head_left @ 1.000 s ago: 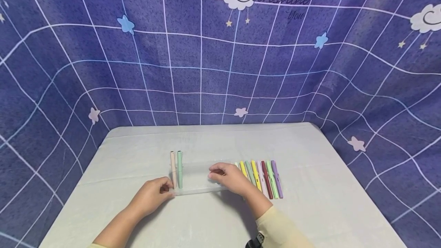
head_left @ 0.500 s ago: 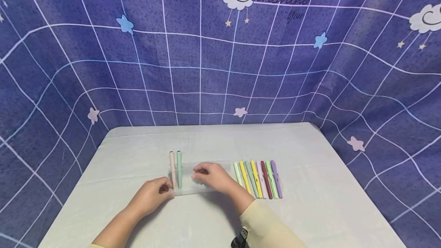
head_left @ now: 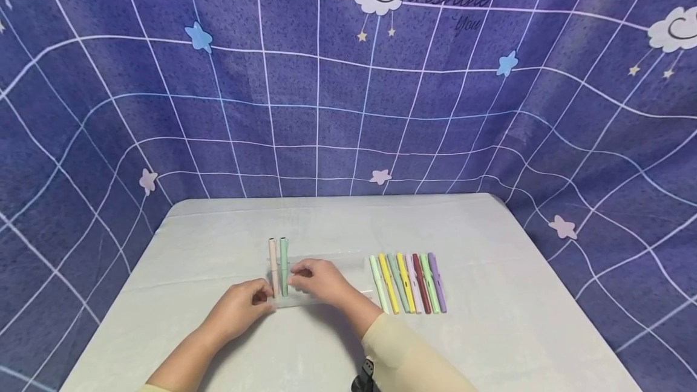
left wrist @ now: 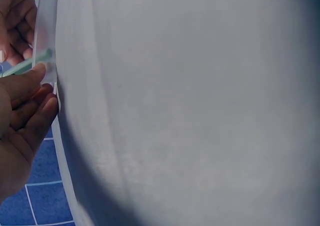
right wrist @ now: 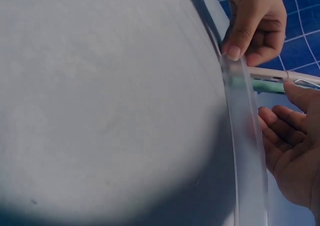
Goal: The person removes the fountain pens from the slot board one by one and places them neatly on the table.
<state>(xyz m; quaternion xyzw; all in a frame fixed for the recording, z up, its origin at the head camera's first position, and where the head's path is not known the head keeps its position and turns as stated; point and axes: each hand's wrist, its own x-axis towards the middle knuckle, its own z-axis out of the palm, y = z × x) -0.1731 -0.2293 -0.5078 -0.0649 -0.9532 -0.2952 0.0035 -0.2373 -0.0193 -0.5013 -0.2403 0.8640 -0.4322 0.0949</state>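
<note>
A clear plastic tray sits mid-table. My left hand pinches its front left corner between thumb and fingers; the right wrist view shows the thumb on the tray wall. Across the tray's left end are a pale pink pen and a mint green pen, side by side, their tops reaching past the back edge. My right hand is over the tray with fingers loosely bent, fingertips right beside the green pen. In the right wrist view its thumb overlaps the pens near a metal clip.
Right of the tray several pens lie in a row, among them a pale green pen, a dark red pen and a purple pen. A black plug-ended device is by the right sleeve. Blue grid-patterned cloth surrounds the white table.
My right hand has moved left along the tray, from its right end near the pen row to beside the mint green pen. The left hand stays at the tray corner.
</note>
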